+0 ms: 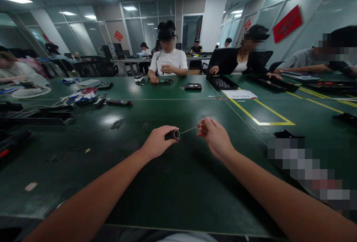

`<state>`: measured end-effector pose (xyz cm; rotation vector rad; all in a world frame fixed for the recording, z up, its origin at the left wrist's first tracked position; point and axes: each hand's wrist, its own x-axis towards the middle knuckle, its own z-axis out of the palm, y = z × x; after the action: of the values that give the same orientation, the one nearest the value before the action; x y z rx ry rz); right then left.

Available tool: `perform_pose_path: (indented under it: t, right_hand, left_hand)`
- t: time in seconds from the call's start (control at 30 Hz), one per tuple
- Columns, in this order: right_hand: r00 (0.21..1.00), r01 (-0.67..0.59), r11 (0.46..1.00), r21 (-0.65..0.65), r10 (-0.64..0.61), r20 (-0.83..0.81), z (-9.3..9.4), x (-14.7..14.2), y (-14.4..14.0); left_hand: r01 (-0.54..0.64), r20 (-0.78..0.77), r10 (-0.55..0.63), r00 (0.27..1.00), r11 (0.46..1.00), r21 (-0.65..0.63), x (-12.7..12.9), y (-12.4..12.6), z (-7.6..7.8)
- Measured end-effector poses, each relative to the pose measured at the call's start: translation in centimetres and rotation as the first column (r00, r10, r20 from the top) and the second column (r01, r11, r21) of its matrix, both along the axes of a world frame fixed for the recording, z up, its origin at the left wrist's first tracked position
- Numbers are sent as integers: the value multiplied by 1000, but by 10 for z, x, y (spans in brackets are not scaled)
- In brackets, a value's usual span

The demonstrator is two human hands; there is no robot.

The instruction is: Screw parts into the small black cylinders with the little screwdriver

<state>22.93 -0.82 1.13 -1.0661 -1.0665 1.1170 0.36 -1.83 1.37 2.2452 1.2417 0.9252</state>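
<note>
- Green matting [173, 182] is seen covering a long shared bench in a glass-walled room, with other people seated at the far side.
- Just above the mat, near the bench's middle, a small dark cylinder [173, 135] is held in the closed fingers of the left hand [157, 141].
- A thin wire [189, 129] is pinched at its far end by the right hand [214, 136], just right of the cylinder.
- The wire's near end is met at the cylinder's open, ringed face; whether it has entered cannot be told.
- The work is judged to be at an early stage, with most of the wire outside the cylinder.
- The cylinder's long axis is laid roughly level, left to right, its ringed end pointed right towards the wire.
</note>
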Motion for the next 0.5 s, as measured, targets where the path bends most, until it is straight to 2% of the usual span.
perform_pose_path:
  t: [0.37, 0.5]
  right_hand:
    - [972, 92, 972, 215, -134, 191, 7, -5, -15]
    - [958, 116, 963, 242, -173, 229, 15, -4, -20]
  left_hand:
    - [-84, 47, 85, 995, 996, -18, 0, 2, -6]
    - [-81, 133, 88, 987, 995, -62, -2, -1, -1]
